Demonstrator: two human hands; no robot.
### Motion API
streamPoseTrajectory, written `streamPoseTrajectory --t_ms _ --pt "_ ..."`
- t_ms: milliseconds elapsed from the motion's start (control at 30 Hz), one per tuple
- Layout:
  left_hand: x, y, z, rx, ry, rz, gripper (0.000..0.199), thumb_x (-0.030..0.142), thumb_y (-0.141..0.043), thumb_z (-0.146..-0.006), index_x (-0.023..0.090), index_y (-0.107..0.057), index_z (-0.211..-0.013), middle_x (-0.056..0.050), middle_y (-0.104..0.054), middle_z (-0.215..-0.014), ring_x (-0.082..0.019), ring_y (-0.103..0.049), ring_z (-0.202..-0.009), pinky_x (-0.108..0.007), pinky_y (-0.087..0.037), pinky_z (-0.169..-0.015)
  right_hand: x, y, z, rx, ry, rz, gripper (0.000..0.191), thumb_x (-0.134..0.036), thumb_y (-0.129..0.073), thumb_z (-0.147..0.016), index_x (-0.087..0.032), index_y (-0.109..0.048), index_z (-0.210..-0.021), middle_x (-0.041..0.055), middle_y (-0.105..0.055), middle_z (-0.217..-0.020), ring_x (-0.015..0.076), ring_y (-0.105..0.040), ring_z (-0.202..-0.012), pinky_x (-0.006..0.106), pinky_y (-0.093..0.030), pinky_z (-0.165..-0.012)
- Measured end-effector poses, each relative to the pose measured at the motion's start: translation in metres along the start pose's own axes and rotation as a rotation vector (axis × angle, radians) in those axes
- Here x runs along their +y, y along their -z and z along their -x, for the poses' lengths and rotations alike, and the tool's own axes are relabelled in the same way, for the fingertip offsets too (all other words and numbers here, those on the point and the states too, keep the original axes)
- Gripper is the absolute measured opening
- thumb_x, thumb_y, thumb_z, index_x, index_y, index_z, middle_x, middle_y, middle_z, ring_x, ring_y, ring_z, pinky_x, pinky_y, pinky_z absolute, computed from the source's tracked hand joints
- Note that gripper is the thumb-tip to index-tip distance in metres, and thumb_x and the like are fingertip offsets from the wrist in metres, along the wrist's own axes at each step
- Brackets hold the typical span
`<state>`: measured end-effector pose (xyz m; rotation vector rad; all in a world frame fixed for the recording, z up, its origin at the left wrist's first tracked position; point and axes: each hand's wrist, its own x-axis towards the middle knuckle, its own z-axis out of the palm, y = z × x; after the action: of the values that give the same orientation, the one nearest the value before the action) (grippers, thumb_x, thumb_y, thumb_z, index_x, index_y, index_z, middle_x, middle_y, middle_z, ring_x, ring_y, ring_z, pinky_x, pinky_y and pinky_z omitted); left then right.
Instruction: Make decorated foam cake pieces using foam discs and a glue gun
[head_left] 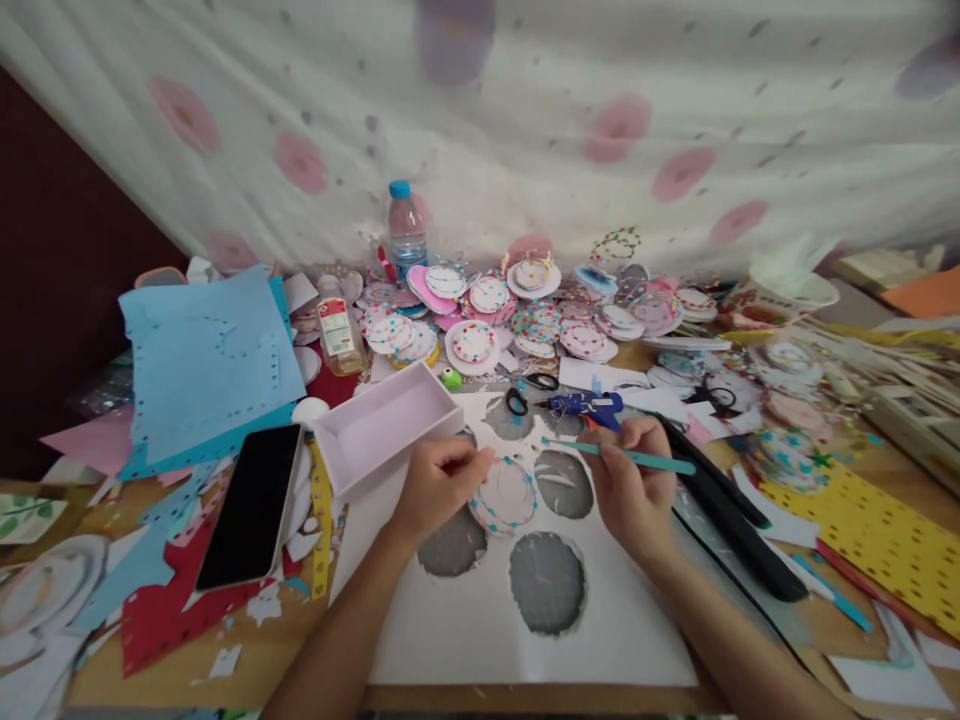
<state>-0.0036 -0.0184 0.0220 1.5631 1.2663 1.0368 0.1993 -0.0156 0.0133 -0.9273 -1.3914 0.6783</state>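
Note:
My left hand [442, 487] has its thumb and index finger pinched at the upper left edge of a round white paper piece [504, 497] ringed with red and blue dots. My right hand [634, 480] grips a thin teal tool [660, 461], its tip pointing left above the dotted piece. Beneath both lies a white sheet [465, 640] with several round holes cut in it, and a grey surface [547, 583] shows through them. Whether my left fingers hold the piece's edge or a tiny bit is too small to tell.
A pale open box [386, 425] and a black phone [251, 508] lie left. Behind are a blue glue gun [585, 404], a bottle of clear liquid [341, 335], a water bottle [406, 230] and several decorated discs [472, 345]. Right are black tools [735, 530] and yellow dotted paper [874, 545].

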Motion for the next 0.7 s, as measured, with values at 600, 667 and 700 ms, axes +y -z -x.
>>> streamPoseTrajectory --t_ms 600,667,700 --pt "-0.007 0.010 -0.006 -0.341 0.281 -0.057 0.024 0.035 -0.066 -0.073 0.012 -0.071 -0.070 0.008 -0.032 -0.044 -0.005 -0.026 -0.040 -0.021 -0.017 -0.040 0.009 -0.002 0.026 -0.102 -0.399 -0.560 0.025 -0.028 -0.055 -0.089 -0.026 -0.032 -0.078 -0.0079 -0.025 -0.057 0.0121 -0.026 -0.054 0.023 -0.025 -0.050" --pt "-0.007 0.010 -0.006 -0.330 0.280 -0.057 0.025 0.036 -0.066 -0.073 0.012 -0.071 -0.068 0.008 -0.032 -0.043 -0.005 -0.026 -0.040 -0.021 -0.017 -0.040 0.007 -0.002 0.026 -0.119 -0.380 -0.541 0.024 -0.028 -0.054 -0.090 -0.026 -0.032 -0.078 -0.0079 -0.025 -0.057 0.0120 -0.025 -0.053 0.022 -0.024 -0.049" --pt "-0.006 0.010 -0.006 -0.324 0.278 -0.059 0.025 0.037 -0.066 -0.073 0.012 -0.070 -0.068 0.008 -0.032 -0.044 -0.005 -0.026 -0.040 -0.021 -0.018 -0.040 0.007 -0.002 0.025 -0.123 -0.368 -0.527 0.024 -0.027 -0.053 -0.090 -0.026 -0.032 -0.078 -0.0078 -0.025 -0.058 0.0120 -0.025 -0.053 0.022 -0.024 -0.048"
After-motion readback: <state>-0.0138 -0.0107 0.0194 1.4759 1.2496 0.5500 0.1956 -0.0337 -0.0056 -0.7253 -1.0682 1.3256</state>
